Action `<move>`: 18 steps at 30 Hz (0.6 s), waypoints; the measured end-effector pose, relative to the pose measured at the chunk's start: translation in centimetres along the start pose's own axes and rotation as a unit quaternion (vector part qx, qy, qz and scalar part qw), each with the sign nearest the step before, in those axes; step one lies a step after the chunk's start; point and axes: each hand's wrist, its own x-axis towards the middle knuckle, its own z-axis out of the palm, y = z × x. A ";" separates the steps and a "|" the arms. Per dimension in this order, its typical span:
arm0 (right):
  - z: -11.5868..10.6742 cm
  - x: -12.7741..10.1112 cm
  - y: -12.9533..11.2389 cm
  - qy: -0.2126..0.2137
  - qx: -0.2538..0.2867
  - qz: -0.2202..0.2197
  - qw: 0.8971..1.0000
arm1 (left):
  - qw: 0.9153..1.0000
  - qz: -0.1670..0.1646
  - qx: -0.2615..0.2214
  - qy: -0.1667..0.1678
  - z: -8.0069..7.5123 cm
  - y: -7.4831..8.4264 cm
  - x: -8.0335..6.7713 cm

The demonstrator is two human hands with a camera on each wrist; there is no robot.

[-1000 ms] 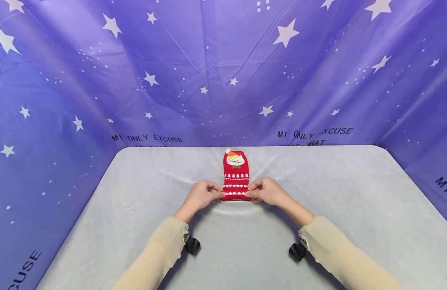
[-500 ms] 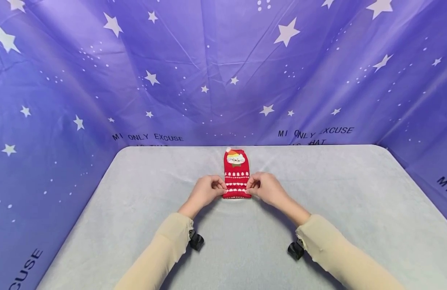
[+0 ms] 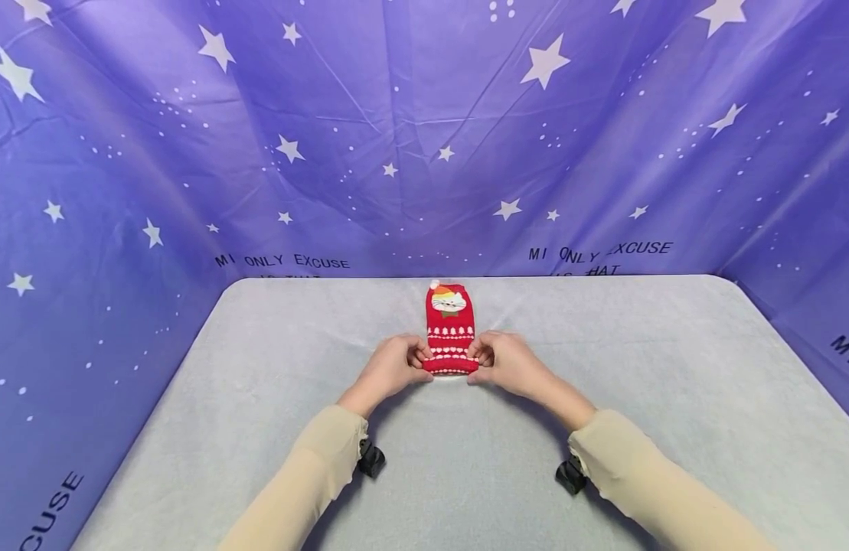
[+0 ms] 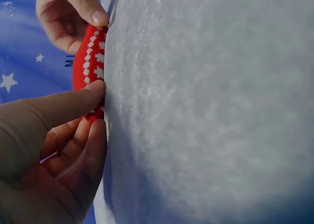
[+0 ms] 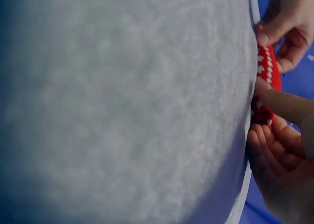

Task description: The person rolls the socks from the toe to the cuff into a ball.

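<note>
**Sock pinched at both edges**

Left hand (image 3: 390, 367) and right hand (image 3: 510, 362) clamped on the near end of red sock (image 3: 450, 330), thumbs pressing its sides. Beyond the fingertips, flat on grey table (image 3: 603, 367), a cat face.

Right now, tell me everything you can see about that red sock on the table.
The red sock looks knitted, with white rows of small patterns across it and a cartoon face in a striped hat near its far end. It lies flat and lengthwise on the grey table cover, pointing away from the person. Its near end looks rolled or folded up, pinched there by the left hand and the right hand at either side.
</note>
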 end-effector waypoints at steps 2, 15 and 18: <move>0.1 0.2 -0.2 0.001 -0.026 -0.005 1.000 | 1.000 0.001 0.020 0.003 0.0 0.1 0.2; -0.5 -0.1 -0.4 0.025 0.078 0.026 0.996 | 0.999 -0.024 -0.042 0.019 -0.5 0.2 0.0; -0.8 -0.4 -0.4 0.018 0.103 0.038 0.994 | 0.996 -0.035 -0.085 0.014 -0.7 0.1 -0.3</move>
